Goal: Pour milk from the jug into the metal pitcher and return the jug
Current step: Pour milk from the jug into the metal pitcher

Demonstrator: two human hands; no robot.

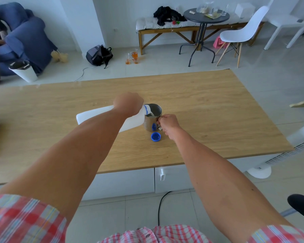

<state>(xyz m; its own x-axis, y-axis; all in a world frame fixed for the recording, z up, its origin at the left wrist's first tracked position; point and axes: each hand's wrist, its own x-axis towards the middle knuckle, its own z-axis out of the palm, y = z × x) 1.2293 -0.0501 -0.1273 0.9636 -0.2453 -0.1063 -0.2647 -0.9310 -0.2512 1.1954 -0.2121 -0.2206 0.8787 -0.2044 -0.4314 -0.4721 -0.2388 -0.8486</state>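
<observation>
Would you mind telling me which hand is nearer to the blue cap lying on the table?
Right. The right hand grips the metal pitcher handle, just above the blue cap. The left hand holds the tilted jug, farther back.

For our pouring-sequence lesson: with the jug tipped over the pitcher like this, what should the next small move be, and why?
Probably keep pouring steadily. The left hand holds the jug tipped, a stream of milk runs from its mouth into the metal pitcher, and the right hand holds its handle. The milk level looks low.

White jug [95,114] tipped sideways, mouth over the upright metal pitcher [152,122]; milk apparently streaming in.
</observation>
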